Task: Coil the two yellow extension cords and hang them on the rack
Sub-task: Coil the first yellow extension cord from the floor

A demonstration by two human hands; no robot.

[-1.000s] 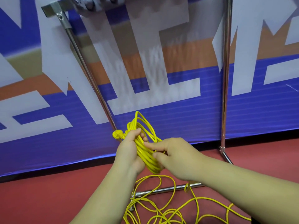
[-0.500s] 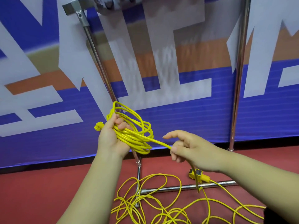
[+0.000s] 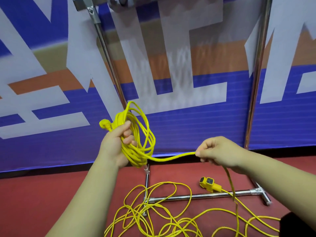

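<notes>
My left hand [image 3: 116, 144] grips a coil of yellow extension cord [image 3: 142, 134] at chest height, with the cord's yellow plug [image 3: 104, 124] sticking out to the left of the fist. A strand runs from the coil to my right hand [image 3: 217, 152], which pinches it between thumb and fingers. From there the cord drops to a loose yellow tangle [image 3: 162, 218] on the red floor. A yellow socket end [image 3: 209, 183] lies on the floor near the rack's base bar [image 3: 196, 196]. The chrome rack [image 3: 256, 77] stands behind both hands.
A blue, white and orange banner wall [image 3: 196, 120] stands right behind the rack. The rack's left upright [image 3: 109, 59] slants up to a bracket at the top. A dark object [image 3: 297, 224] sits at the lower right corner. Red floor [image 3: 34, 199] spreads to the left.
My right hand has left the coil and drawn a strand out to the right. My left hand has lifted the coil higher. The socket end has come into view on the floor.
</notes>
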